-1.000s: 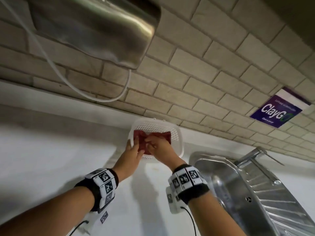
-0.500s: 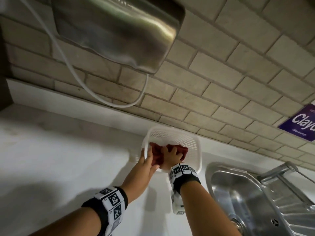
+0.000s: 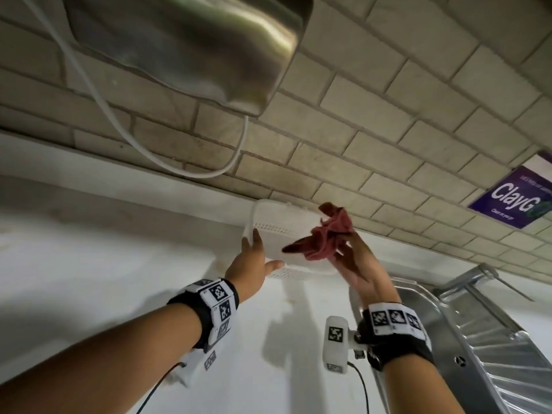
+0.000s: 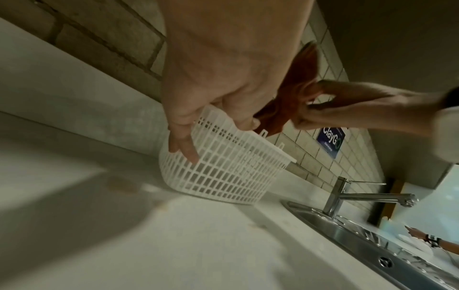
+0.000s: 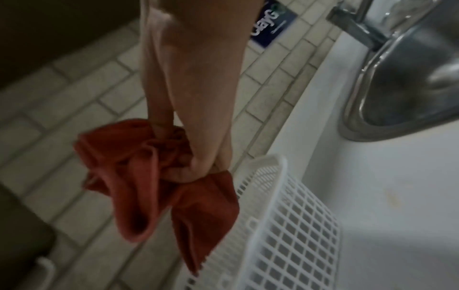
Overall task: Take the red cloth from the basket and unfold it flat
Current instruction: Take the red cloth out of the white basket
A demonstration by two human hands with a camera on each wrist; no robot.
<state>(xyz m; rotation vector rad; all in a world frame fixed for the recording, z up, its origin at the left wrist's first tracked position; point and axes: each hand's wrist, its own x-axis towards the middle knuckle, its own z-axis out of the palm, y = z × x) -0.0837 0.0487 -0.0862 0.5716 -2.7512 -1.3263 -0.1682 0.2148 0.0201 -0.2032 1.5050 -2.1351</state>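
1. Grips bunched cloth (image 3: pixel 325 237) in right hand (image 3: pixel 355 264), fingers curled round it.
2. Holds cloth crumpled, just above basket (image 3: pixel 277 222).
3. Presses left hand (image 3: pixel 251 264), fingers straight, against basket's wall on counter (image 3: pixel 89 294).

Both forearms reach forward, the left hand (image 3: pixel 251 264) laying straight fingers against the basket (image 3: pixel 264 218), the right hand (image 3: pixel 355 262) raised and pinching the red cloth (image 3: pixel 324 239).

Basket (image 3: pixel 283 219) on counter (image 3: pixel 89 279) against wall (image 3: pixel 373 121), sink (image 3: pixel 478 339) right of it, cloth (image 3: pixel 325 237) above
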